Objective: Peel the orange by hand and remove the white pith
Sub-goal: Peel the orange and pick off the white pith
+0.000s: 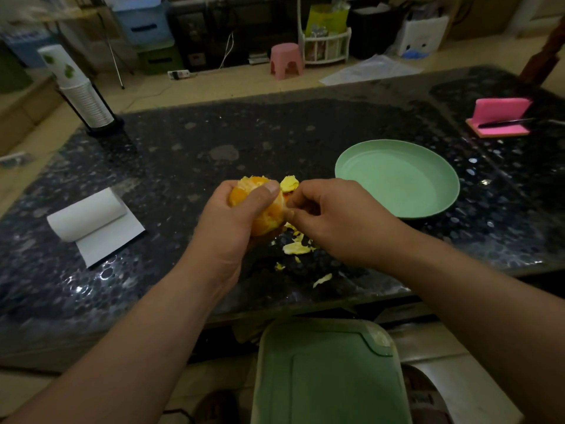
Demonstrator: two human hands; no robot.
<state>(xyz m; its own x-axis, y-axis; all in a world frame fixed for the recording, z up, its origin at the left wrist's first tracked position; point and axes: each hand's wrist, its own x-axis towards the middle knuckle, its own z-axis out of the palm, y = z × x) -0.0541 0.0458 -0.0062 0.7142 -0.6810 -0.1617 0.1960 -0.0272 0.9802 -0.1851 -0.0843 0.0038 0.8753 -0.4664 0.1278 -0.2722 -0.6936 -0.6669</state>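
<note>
My left hand (227, 223) grips a mostly peeled orange (269, 214) above the dark speckled table (171, 160), thumb laid across its top. My right hand (333, 218) pinches at the orange's right side with fingertips closed on a bit of pith or peel; what it holds is too small to see. A yellow peel piece (289, 182) lies just behind the hands. More peel and pith scraps (296, 248) are scattered on the table under my right hand.
An empty green plate (397, 179) sits to the right. A paper towel roll (88, 215) lies at left, a cup stack (82, 93) at back left, a pink sponge with a knife (501, 117) at back right. A green bin lid (327, 374) is below the table edge.
</note>
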